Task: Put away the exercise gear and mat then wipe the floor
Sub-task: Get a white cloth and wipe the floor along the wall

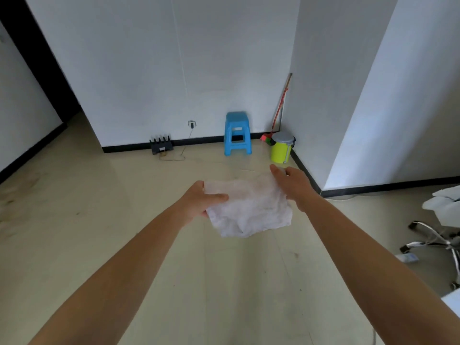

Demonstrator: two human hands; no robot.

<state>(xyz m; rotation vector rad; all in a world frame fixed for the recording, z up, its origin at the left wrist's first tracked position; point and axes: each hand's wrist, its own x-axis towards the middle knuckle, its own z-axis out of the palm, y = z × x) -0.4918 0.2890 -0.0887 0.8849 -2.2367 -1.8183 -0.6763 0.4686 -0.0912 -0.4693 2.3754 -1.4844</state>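
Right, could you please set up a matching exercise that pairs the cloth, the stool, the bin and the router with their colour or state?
Column one:
1. cloth
2. plastic stool
3. pedal bin
4. router

Column two:
A. black
B. lime green with a grey top
C. blue
D. white, held by the left hand and the right hand

Pairs: 1-D, 2-C, 3-B, 4-A.
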